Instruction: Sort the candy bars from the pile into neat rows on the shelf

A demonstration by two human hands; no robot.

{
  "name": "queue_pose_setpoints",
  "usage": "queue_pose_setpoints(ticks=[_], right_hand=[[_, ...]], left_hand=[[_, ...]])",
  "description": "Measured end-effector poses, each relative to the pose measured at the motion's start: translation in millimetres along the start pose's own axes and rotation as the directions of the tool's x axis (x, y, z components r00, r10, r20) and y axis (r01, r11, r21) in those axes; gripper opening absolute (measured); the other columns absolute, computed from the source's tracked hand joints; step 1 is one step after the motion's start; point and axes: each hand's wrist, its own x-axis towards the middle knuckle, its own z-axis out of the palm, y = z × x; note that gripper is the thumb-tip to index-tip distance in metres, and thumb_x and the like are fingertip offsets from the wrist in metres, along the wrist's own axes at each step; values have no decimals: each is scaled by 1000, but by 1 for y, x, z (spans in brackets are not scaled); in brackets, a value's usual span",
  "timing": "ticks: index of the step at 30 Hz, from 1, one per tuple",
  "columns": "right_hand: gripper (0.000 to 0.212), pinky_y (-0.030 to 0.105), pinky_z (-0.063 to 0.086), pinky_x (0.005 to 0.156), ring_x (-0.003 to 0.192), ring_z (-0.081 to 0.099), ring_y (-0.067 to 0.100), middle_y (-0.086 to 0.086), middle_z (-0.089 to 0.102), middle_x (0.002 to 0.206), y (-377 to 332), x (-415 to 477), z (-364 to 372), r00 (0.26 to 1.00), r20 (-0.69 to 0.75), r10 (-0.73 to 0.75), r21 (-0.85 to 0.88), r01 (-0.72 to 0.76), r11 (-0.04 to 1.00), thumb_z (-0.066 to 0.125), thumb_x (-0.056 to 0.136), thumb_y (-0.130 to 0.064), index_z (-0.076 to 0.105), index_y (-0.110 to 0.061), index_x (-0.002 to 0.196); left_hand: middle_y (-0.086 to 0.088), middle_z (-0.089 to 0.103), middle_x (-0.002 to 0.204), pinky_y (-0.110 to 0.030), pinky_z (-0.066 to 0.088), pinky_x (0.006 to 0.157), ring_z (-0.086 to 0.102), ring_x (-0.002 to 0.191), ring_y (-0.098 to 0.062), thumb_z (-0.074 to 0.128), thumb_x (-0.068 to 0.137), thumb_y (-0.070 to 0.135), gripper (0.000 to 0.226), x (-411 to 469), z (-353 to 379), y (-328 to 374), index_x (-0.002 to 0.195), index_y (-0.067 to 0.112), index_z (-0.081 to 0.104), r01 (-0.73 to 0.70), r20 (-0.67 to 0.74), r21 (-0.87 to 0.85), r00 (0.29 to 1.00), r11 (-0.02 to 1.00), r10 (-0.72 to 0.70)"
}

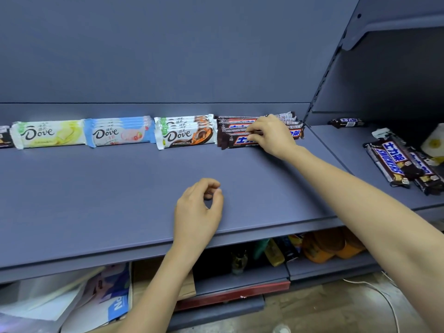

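Along the back of the grey-blue shelf [120,188] stand rows of candy bars: a yellow Dove bar [49,134], a blue Dove row [119,132], an orange-brown Dove row [185,133] and a brown Snickers row [234,135]. My right hand [272,135] lies on the Snickers row, its fingers curled onto the front bar and touching it. Above the shelf's middle front hovers my left hand [198,210], loosely curled and holding nothing. On the neighbouring shelf to the right lies a loose pile of Snickers bars [394,162].
A single Snickers bar [347,122] lies at the back of the right shelf beside a white pack [433,143]. Below the shelf are orange packets [329,248], a cardboard box [187,284] and papers [103,292]. A slotted upright [322,85] divides the two shelves.
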Motion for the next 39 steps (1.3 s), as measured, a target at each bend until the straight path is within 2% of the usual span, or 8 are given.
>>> queue_pose_setpoints(ticks=[8,15,18,24,29,32,36,39], right_hand=[[26,38,34,93,114,43,27,4,59,116,-5,-7,7,996,-61,61,28,-59,998,61,87,-25,60,-13,110],[23,36,29,91,113,41,25,2,56,115,-7,-10,15,985,-133,109,30,-106,994,63,85,-24,60,-13,105],[24,36,29,92,113,41,24,2,54,117,-7,-14,17,982,-147,119,35,-115,993,61,86,-24,60,-15,108],[26,37,32,92,114,43,23,2,52,120,-8,-20,17,980,-129,151,93,-139,986,56,88,-20,60,-19,114],[34,39,38,95,116,48,19,1,51,124,-7,-33,16,979,-146,144,187,-115,976,55,87,-17,57,-20,121],[37,33,40,92,111,51,17,-1,50,126,-4,-45,11,974,-151,167,255,-125,959,55,87,-14,55,-20,123],[34,36,39,96,118,46,19,1,52,125,16,-63,2,969,-153,196,218,-160,963,55,86,-12,56,-17,120],[30,37,38,98,118,43,22,1,52,124,39,-80,-8,945,-166,280,199,-246,949,55,86,-13,59,-16,115]], left_hand=[[23,55,71,-10,37,67,57,76,-9,58,85,14,9,-3,-3,1,83,21,62,-20,5,16,1000,1000,20],[24,54,70,-19,41,68,58,76,-10,58,85,14,8,-3,-3,3,83,20,63,-32,10,22,999,999,31],[23,54,70,-14,39,68,57,76,-10,57,85,14,9,-3,-3,2,83,20,63,-37,14,20,999,999,36],[23,55,71,-11,38,70,58,78,-10,57,85,14,9,-3,-3,2,83,21,63,-24,27,19,999,1000,24],[21,57,76,-22,43,73,58,82,-10,56,86,16,11,0,0,5,84,25,62,-30,40,26,999,999,29],[18,60,80,-25,43,74,58,83,-10,55,87,17,10,2,7,10,88,23,63,-61,58,44,997,997,58],[12,65,86,-25,41,71,56,83,-11,55,87,20,10,5,21,23,90,23,64,-131,102,70,987,989,123],[12,66,88,-24,39,71,56,84,-11,54,87,20,10,9,33,32,90,23,63,-158,137,55,979,986,149]])
